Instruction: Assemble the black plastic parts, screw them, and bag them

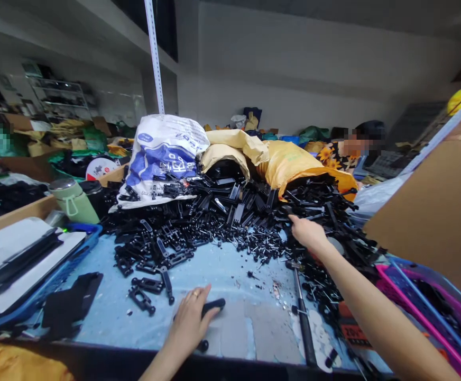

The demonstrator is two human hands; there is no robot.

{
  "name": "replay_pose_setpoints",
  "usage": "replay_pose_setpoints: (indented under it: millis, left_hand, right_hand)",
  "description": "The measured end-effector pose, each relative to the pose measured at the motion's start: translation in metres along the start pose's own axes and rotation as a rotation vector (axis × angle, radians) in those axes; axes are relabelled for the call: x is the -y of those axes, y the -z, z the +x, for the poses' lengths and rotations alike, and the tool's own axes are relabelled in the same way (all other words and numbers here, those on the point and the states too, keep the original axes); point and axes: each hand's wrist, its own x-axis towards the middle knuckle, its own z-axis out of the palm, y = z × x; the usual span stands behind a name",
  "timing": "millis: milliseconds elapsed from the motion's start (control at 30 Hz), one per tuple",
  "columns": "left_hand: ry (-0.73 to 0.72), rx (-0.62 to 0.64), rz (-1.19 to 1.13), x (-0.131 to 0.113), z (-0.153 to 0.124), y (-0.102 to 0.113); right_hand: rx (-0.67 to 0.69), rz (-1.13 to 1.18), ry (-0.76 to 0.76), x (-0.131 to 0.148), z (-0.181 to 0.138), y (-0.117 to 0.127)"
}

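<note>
Blk piece (215, 304) pt. hidden (L hand (188, 318)), shelves (61, 83) blurry

My left grip (191, 317): bare, ungloved; slim fingers. One finger wears a narrow ring (196, 294), shiny, metallic; finer detail too small to read. Left forearm (159, 364) bare from wrist to near edge of view. My right grip (309, 233): bare too, rounded knuckles. Right forearm (367, 301) slender, smooth, uncovered to near right edge.

Black round-ended part (215, 305) in left hand (193, 316), jumbled black pieces (260, 203) by right hand (306, 231)
</note>
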Motion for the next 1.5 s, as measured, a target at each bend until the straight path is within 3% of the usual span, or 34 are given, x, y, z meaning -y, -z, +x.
replay_pose_setpoints:
  millis: [67, 133, 167, 267, 400, 500, 567, 633, 700, 867, 1100, 1500]
  left_hand:
    - [0.093, -0.081, -0.337, -0.01, 0.01, 0.006]
    - [0.202, -0.094, -0.698, -0.022, 0.02, 0.011]
    - [0.247, -0.089, -0.84, -0.029, 0.023, 0.013]
    - [0.314, -0.091, -0.97, -0.045, 0.022, 0.009]
    - [0.183, -0.033, -0.761, -0.048, 0.007, 0.003]
    - [-0.008, 0.019, -0.363, -0.031, 0.005, 0.007]
    - [-0.122, 0.149, -0.087, -0.018, 0.008, 0.009]
    - [-0.186, 0.28, 0.087, -0.009, 0.011, 0.008]
    - [-0.21, 0.323, 0.172, -0.008, 0.012, 0.006]
    - [-0.217, 0.344, 0.222, -0.017, 0.008, 0.005]
    - [-0.24, 0.314, 0.251, -0.02, 0.005, 0.004]
    - [-0.329, 0.262, 0.146, -0.016, -0.005, 0.011]
  right_hand:
    - [0.078, 0.109, 0.257, 0.015, -0.043, -0.01]
    - [0.205, 0.36, 0.597, 0.034, -0.088, -0.025]
    - [0.272, 0.445, 0.692, 0.044, -0.109, -0.032]
    - [0.424, 0.597, 0.726, 0.067, -0.149, -0.05]
    - [0.549, 0.628, 0.643, 0.072, -0.155, -0.061]
    - [0.445, 0.438, 0.783, 0.063, -0.15, -0.066]
    - [0.391, 0.25, 0.87, 0.059, -0.149, -0.073]
    - [0.374, 0.107, 0.915, 0.06, -0.15, -0.083]
    - [0.354, 0.031, 0.92, 0.064, -0.152, -0.093]
    - [0.354, -0.034, 0.874, 0.07, -0.153, -0.106]
    - [0.4, -0.049, 0.864, 0.073, -0.157, -0.094]
    - [0.234, -0.069, 0.845, 0.085, -0.177, -0.07]
